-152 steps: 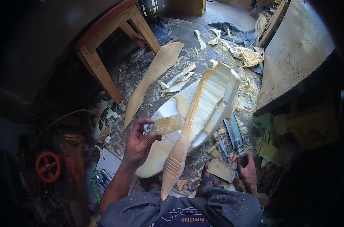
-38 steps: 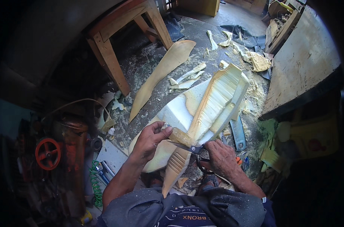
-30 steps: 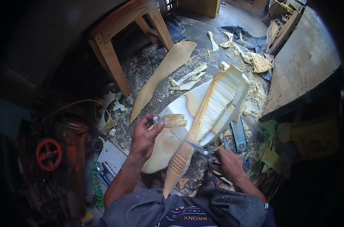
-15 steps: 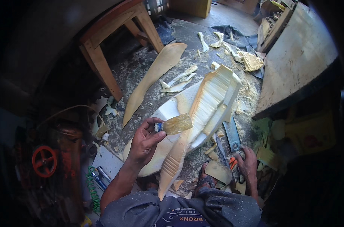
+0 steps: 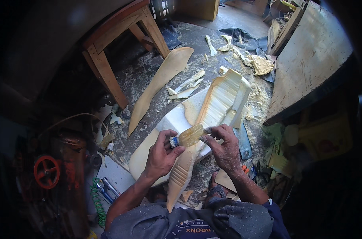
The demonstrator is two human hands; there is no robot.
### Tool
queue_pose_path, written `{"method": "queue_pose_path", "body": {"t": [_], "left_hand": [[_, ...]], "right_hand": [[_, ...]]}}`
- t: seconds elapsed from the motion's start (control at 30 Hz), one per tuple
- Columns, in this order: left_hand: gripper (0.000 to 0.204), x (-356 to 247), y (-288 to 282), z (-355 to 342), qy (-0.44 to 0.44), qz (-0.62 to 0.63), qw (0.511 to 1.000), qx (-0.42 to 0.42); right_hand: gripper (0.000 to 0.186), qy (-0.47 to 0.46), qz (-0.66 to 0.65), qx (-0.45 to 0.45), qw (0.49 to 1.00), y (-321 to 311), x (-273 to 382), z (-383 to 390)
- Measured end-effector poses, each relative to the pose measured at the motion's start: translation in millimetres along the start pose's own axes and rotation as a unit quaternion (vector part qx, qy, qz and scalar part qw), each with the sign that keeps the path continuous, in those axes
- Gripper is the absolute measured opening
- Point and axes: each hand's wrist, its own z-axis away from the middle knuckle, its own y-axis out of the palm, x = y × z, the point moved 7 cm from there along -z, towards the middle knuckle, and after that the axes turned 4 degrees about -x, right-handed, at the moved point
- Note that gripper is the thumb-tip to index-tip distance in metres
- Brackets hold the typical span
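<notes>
My left hand (image 5: 162,155) is closed on one end of a small translucent yellowish bottle (image 5: 190,136), with a blue and white part at its fingers. At the bottle's other end, the thumb and fingers of my right hand (image 5: 225,149) pinch together. Just below both hands lies a long carved foam piece (image 5: 218,101) with a ridged, cream-coloured surface and a narrow tapering end toward me. It rests on a larger white foam block (image 5: 175,119). A steel-blue flat tool (image 5: 243,141) with a round hole lies right of the foam.
A thin curved tan panel (image 5: 161,81) lies beside a wooden stool (image 5: 105,67) at left. Foam offcuts (image 5: 187,84) and dust cover the floor. A pale board (image 5: 308,59) stands at right. Red-wheeled machinery (image 5: 46,172) and a green coiled hose (image 5: 97,203) sit at lower left.
My right hand has come up from the floor near the orange-handled tool and the flat tool to the bottle's free end. The left hand keeps the bottle, shifted slightly to the right.
</notes>
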Motion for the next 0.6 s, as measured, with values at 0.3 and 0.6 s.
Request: {"method": "queue_pose_path", "body": {"t": [0.3,0.6], "left_hand": [[0.039,-10,-2,-4,0.042,-0.215,0.966,-0.137],[0.038,-15,0,-3,0.148,-0.176,0.938,-0.259]], "right_hand": [[0.013,-0.269,0.175,-0.106,0.941,6,30,28],[0.028,-0.378,0.154,-0.108,0.906,24,56,40]]}}
